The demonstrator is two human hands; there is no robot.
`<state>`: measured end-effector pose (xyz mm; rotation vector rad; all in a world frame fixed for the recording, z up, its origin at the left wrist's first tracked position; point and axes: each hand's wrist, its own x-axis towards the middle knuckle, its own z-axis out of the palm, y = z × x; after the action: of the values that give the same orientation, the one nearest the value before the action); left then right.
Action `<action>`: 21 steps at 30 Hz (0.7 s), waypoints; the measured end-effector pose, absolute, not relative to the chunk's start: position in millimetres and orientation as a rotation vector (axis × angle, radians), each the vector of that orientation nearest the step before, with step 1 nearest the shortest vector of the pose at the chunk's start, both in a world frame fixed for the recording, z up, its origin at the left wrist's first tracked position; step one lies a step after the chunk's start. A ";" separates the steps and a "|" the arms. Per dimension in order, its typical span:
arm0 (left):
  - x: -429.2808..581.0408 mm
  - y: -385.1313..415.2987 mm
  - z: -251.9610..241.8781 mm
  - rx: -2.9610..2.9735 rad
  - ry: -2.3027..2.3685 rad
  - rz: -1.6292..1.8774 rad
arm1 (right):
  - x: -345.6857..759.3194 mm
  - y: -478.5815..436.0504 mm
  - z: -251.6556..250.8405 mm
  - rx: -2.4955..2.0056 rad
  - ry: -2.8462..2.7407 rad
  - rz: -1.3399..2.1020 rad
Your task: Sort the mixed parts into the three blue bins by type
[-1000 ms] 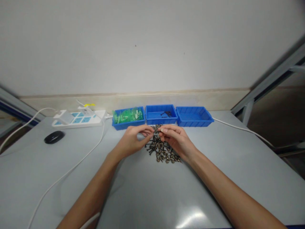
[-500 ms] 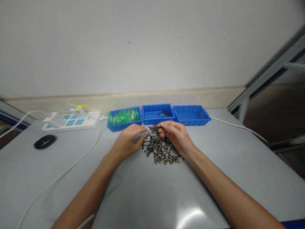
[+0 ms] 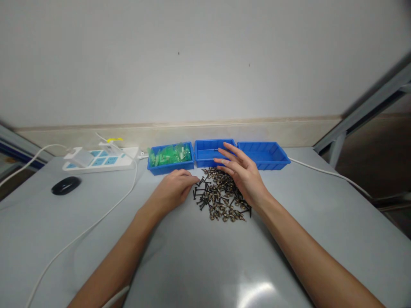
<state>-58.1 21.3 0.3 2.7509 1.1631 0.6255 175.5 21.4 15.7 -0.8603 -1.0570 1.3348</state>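
A heap of small dark and brass-coloured screws (image 3: 220, 197) lies on the grey table (image 3: 205, 256). My left hand (image 3: 173, 190) rests at the heap's left edge with fingers curled and fingertips touching the nearest screws; what they pinch, if anything, is too small to see. My right hand (image 3: 242, 173) hovers over the heap's far right side, fingers stretched out toward the middle blue bin (image 3: 208, 153), holding nothing. A left blue bin (image 3: 170, 158) holds green plastic pieces. The right blue bin (image 3: 265, 155) looks bare inside.
A white power strip (image 3: 99, 157) with a plugged adapter sits at the back left, its white cable (image 3: 86, 231) trailing across the table toward me. A black oval object (image 3: 66, 185) lies near it. Another white cable (image 3: 324, 171) runs off to the right. A metal frame (image 3: 369, 107) rises at right.
Both hands held something together above the heap a second ago. They parted: the left dropped to the heap's left edge, and the right opened and reached forward over the middle bin.
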 end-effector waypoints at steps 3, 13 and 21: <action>-60.8 21.9 2.5 2.771 1.183 0.562 | 176.7 16.3 17.9 -0.888 -1.067 1.340; -59.5 21.1 -0.2 2.615 1.185 0.793 | 186.2 4.2 17.3 -0.941 -1.122 1.283; -34.8 7.6 7.4 2.174 1.212 1.187 | 181.4 1.5 8.4 -1.062 -1.443 1.078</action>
<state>-34.8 7.6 7.4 2.1744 1.2119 1.1867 181.4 1.5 8.4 -1.0616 -1.4430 1.0775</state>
